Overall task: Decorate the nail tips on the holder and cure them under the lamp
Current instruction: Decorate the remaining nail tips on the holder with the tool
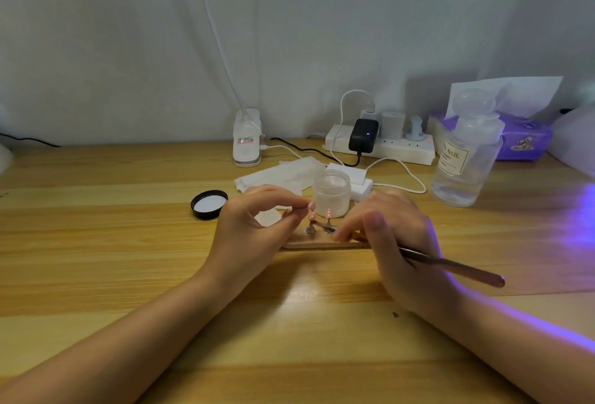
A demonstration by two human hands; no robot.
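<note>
- Left hand (pixel 257 226) pinches a nail tip (pixel 311 207) stem, steadying it over the holder (pixel 322 244).
- Right hand (pixel 399 242) grips a slim tool (pixel 450 263), aiming its point at the tips for decorating.

A clear pump bottle (pixel 463 158) carries a cream label reading "NAIL". A red-printed sticker on the white clip lamp base (pixel 246 141) is unreadable.

We face a pale wood counter (pixel 96 226) with visible grain and plank seams, pushed against a plain whitish wall (pixel 128 33) that looks like draped fabric with soft folds. We see a bright glare patch on the wood near us, and violet light (pixel 582 220) spills across the counter's right side. A black cable (pixel 29 140) runs along the back left edge.
</note>
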